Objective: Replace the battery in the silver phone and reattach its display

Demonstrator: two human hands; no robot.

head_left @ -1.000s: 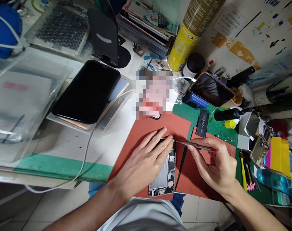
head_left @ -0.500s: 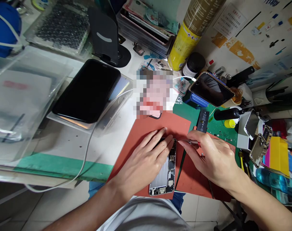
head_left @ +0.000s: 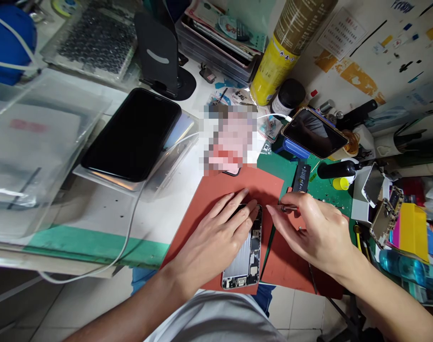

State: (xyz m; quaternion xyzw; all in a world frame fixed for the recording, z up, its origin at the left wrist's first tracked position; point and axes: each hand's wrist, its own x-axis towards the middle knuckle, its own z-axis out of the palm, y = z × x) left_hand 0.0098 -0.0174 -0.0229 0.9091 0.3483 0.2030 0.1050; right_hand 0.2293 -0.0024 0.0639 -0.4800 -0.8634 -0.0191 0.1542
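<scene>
An opened phone point(head_left: 236, 266) lies on a red-brown mat point(head_left: 187, 223), its silver frame and circuit parts exposed. My left hand point(head_left: 221, 228) rests flat across its upper part, fingers stretched out over the top edge and hiding much of it. Just right of the phone, my right hand point(head_left: 312, 225) is closed in a pinch around a slim screwdriver point(head_left: 289, 208) with a metal shaft and a bit of red. Its tip is apart from the phone and hard to make out. Beyond that hand lies a black phone battery point(head_left: 302, 177).
A dark smartphone point(head_left: 132, 135) lies on a clear case at left, beside a black stand point(head_left: 158, 52). A white cable point(head_left: 130, 228) runs over the table edge. A plugged-in phone point(head_left: 315, 132), a yellow spray can point(head_left: 278, 57) and a white box point(head_left: 362, 204) stand behind and right.
My right hand has shifted slightly right with the screwdriver, away from the phone's top corner. My left hand stays on the phone. The whole view has drifted a little.
</scene>
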